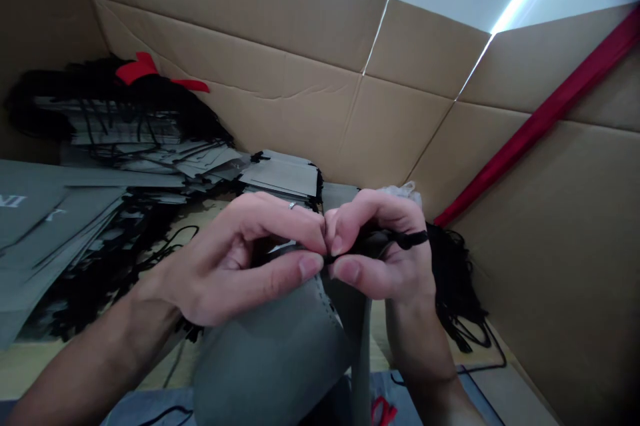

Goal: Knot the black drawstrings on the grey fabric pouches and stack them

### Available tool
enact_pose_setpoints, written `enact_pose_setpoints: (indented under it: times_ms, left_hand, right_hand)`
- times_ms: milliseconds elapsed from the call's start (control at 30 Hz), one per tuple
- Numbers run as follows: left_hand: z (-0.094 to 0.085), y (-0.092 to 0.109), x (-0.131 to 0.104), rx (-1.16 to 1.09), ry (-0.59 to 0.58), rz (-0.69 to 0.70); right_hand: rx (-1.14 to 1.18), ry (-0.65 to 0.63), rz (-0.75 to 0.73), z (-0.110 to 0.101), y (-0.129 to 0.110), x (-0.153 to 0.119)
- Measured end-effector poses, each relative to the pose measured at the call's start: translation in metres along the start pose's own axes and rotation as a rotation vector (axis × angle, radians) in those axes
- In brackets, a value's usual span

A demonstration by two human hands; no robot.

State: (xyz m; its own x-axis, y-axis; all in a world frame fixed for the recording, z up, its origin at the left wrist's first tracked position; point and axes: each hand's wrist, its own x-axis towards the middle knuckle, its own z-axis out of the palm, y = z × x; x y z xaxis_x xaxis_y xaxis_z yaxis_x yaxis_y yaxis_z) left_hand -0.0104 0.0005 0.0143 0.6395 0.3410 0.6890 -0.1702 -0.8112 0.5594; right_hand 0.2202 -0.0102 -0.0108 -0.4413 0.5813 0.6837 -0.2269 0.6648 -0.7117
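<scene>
1. Front piece [270, 353]: kinda grey-green, dark dashes along one edge.
2. Held cord [413, 238]: plain black.
3. Stacked sheets [30, 246]: grey too, some white lettering.
4. Cord pile [447, 273]: all black.
5. Cardboard [280, 53]: plain ol' tan.
6. Long strip [540, 118]: deep red; short band [136, 70]: way brighter red.
7. Desk [30, 361]: pale yellowish.

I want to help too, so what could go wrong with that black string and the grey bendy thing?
The thin black cord is pinched at the fingertips of the left hand and right hand, so it might slip. The curved, grey, paper-like sheet just below could crease if squeezed or pulled hard. The loose, tangled pile of black cords lies beside the right wrist and might snag on it.
</scene>
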Motion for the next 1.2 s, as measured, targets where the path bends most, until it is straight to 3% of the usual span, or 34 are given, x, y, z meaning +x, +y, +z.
enact_pose_setpoints:
  times_ms: [133,300,433,767,933,1100,1167,1200]
  left_hand:
    - [-0.004,-0.001,-0.001,0.133,0.049,-0.033]
    - [-0.005,-0.006,0.001,0.116,-0.144,-0.187]
    - [-0.003,-0.006,0.0,-0.005,-0.218,-0.226]
    - [0.015,0.009,-0.002,-0.102,-0.064,-0.138]
    - [0.021,0.013,-0.008,-0.221,0.025,-0.116]
    - [0.025,0.024,-0.016,0.011,0.165,-0.153]
    - [0.018,0.025,-0.015,0.11,0.141,-0.137]
    - [0.012,0.024,-0.014,0.131,0.072,-0.142]
  right_hand:
    - [-0.199,0.101,-0.039,0.005,-0.009,0.005]
    - [-0.432,0.117,-0.083,0.003,-0.025,0.007]
    - [-0.284,0.0,-0.015,-0.005,-0.022,0.006]
    - [0.167,-0.057,0.1,-0.005,0.008,0.007]
    - [0.329,-0.051,0.062,0.01,0.018,0.011]
    - [0.323,-0.005,0.088,0.022,0.025,0.01]
    - [0.274,-0.035,0.064,0.017,0.019,0.009]
    - [0.229,-0.049,0.055,0.013,0.012,0.008]
